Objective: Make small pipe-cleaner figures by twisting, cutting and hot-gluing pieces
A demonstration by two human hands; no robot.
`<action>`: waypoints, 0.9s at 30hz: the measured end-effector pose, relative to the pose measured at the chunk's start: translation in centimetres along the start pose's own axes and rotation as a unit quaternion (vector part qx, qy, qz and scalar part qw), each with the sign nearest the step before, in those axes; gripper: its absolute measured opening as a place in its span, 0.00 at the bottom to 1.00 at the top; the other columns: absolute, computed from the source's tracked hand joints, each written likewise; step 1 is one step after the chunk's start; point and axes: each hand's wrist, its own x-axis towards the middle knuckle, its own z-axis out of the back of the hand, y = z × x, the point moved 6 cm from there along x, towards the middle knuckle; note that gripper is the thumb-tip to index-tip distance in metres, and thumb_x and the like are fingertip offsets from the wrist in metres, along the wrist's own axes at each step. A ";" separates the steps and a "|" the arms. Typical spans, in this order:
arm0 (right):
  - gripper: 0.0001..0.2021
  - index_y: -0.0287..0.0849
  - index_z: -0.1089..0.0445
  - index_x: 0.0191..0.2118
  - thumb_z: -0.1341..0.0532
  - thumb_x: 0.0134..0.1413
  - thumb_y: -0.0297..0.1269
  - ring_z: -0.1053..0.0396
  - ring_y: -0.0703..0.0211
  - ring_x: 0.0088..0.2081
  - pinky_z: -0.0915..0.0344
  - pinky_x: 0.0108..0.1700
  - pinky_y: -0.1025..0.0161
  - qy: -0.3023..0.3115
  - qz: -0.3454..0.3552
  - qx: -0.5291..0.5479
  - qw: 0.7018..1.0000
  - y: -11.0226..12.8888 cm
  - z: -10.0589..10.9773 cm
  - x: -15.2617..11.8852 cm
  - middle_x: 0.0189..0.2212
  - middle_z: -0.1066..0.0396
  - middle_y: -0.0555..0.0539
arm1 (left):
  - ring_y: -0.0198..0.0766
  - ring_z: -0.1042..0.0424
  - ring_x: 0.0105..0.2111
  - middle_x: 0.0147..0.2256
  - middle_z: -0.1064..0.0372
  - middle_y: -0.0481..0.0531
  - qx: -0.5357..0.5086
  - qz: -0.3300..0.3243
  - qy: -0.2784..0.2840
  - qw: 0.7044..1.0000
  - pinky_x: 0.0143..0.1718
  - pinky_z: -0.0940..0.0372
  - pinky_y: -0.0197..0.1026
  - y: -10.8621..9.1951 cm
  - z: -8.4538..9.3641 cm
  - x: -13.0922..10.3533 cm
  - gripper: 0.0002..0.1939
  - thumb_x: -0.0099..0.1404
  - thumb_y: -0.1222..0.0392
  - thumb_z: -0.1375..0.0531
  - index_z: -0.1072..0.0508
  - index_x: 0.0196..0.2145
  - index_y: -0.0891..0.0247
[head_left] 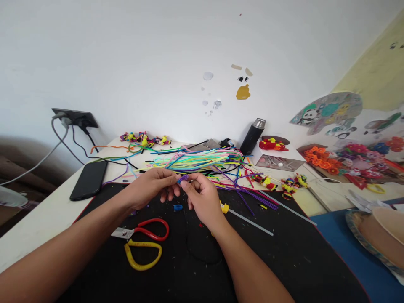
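Note:
A small purple and blue fuzzy piece (183, 179) is pinched between the fingertips of both hands above the black mat. My left hand (160, 184) reaches it from the left, thumb and forefinger pressed together on it. From the right, my right hand (202, 197) grips it with thumb and forefinger. A small blue coil (178, 208) lies on the mat just below the hands. Behind them lies a pile of colourful pipe cleaners (192, 161). Scissors with red and yellow handles (143, 242) lie on the mat, below my left hand.
A black phone (89, 181) lies at the left. At the back are a black flask (252, 136), a white box (277, 159) and small yellow-red figures (288, 188). A clear stick (251, 222) lies right of my right hand. A basket (372, 240) stands far right.

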 end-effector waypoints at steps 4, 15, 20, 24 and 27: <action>0.14 0.44 0.29 0.42 0.34 0.64 0.50 0.40 0.65 0.15 0.45 0.19 0.68 -0.001 0.001 0.012 1.000 -0.1 0.1 0.1 0.18 0.36 0.59 | 0.34 0.30 0.22 0.28 0.22 0.55 -0.037 0.023 0.011 0.999 0.17 0.40 0.32 0.2 0.0 -0.1 0.27 0.61 0.35 0.30 0.20 0.28 0.66; 0.12 0.44 0.29 0.43 0.35 0.66 0.48 0.40 0.65 0.15 0.45 0.20 0.68 0.004 0.005 -0.012 1.000 -0.1 0.2 0.0 0.17 0.36 0.59 | 0.31 0.32 0.22 0.26 0.26 0.50 -0.063 0.017 0.029 0.997 0.18 0.42 0.30 0.8 0.0 0.1 0.24 0.58 0.39 0.26 0.22 0.28 0.65; 0.12 0.44 0.29 0.42 0.35 0.65 0.48 0.40 0.65 0.15 0.45 0.20 0.67 -0.002 0.000 -0.024 1.000 0.0 0.1 0.0 0.17 0.36 0.59 | 0.32 0.34 0.21 0.24 0.28 0.49 -0.043 0.017 0.015 0.999 0.17 0.42 0.31 0.6 -0.1 0.1 0.26 0.55 0.37 0.26 0.23 0.26 0.64; 0.13 0.44 0.29 0.43 0.35 0.65 0.48 0.40 0.65 0.15 0.46 0.20 0.67 -0.002 0.005 -0.027 1.000 0.1 0.1 -0.1 0.17 0.36 0.59 | 0.32 0.35 0.21 0.23 0.29 0.48 -0.034 0.010 -0.002 0.999 0.17 0.42 0.31 0.5 -0.2 0.1 0.25 0.55 0.37 0.26 0.24 0.25 0.64; 0.13 0.45 0.29 0.42 0.35 0.65 0.49 0.40 0.65 0.15 0.46 0.20 0.67 -0.002 0.006 -0.028 1.000 0.0 0.1 -0.1 0.16 0.37 0.59 | 0.33 0.34 0.20 0.23 0.29 0.49 -0.026 0.007 -0.004 1.000 0.17 0.42 0.32 0.7 -0.2 0.3 0.25 0.56 0.37 0.27 0.24 0.25 0.63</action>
